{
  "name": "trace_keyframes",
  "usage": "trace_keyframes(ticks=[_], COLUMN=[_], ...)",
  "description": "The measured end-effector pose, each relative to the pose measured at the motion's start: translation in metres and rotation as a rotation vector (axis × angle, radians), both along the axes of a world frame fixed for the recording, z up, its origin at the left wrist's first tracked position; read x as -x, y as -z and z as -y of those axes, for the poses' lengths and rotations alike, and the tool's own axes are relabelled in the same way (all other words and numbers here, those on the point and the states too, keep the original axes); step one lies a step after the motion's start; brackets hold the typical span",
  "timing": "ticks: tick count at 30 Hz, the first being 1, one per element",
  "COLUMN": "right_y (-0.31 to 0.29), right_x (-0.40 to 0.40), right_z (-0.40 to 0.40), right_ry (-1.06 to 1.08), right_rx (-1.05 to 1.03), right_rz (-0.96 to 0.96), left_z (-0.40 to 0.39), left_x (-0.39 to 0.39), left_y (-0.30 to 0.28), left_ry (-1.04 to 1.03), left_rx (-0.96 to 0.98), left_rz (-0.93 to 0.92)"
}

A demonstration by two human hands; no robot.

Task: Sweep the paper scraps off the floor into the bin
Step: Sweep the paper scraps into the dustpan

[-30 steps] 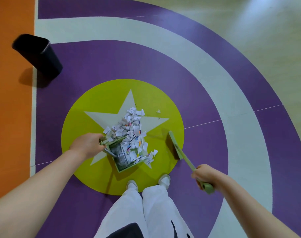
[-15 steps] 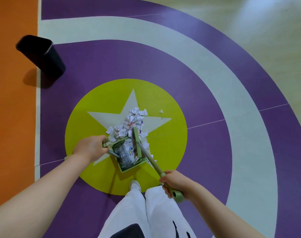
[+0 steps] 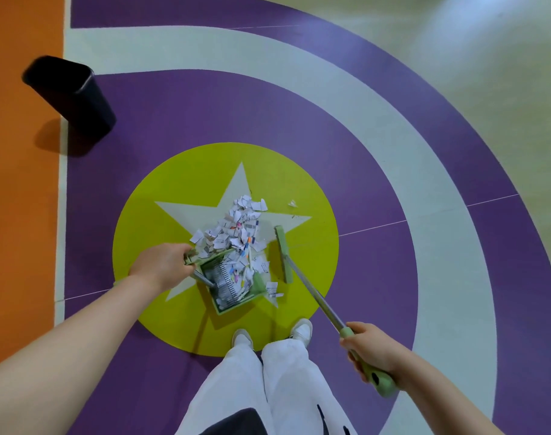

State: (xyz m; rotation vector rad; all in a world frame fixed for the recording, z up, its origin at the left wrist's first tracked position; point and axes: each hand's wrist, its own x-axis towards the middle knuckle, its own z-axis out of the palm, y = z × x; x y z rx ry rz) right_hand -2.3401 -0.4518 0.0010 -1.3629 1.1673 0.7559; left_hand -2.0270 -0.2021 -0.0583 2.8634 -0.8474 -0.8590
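Down on the floor [image 3: 424,136], the paper scraps [image 3: 236,229] lie heaped on the pale star [image 3: 186,211] inside a yellow-green circle [image 3: 148,215], spilling from the star's middle into the mouth of a green dustpan [image 3: 233,304]. Part of the heap already sits inside the pan, over its ribbed base; a few loose bits lie just beside its right edge, and one small scrap rests apart, up and to the right of the pile. The left hand [image 3: 164,266] grips the dustpan's upright handle at the pan's left corner, fingers curled round it. The right hand [image 3: 373,351] is clamped on the green grip of a broom [image 3: 311,293], whose thin shaft runs up and left to a narrow green head [image 3: 282,254] set on the floor just right of the scraps, near them but with a gap. Both hands are well apart, one on each tool. A black bin [image 3: 73,95] stands far off at upper left, where the purple band meets the orange strip. White trousers [image 3: 267,387] and pale shoes [image 3: 302,331] show at the bottom, toes at the circle's near edge.
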Motion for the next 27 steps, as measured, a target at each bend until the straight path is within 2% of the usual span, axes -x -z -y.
trace_keyframes(ticks=[5,12,20,27], right_y=[0.023,0.044,0.018,-0.004], right_x=[-0.004,-0.033,-0.043,-0.02], right_z=[-0.025,-0.071,-0.06,-0.03], right_ry=[0.032,0.171,0.154,0.167], right_rx=[0.003,-0.144,-0.222,-0.187], right_rz=[-0.071,-0.053,0.069,0.055], left_z=[-0.015,-0.018,-0.016,-0.018], left_x=[-0.006,0.002,0.0,-0.001], left_y=[-0.003,0.0,0.0,0.0], left_ry=[0.073,0.118,0.125,0.125], left_rx=[-0.023,-0.02,-0.038,-0.046], left_rz=[-0.035,0.0,0.029,0.028])
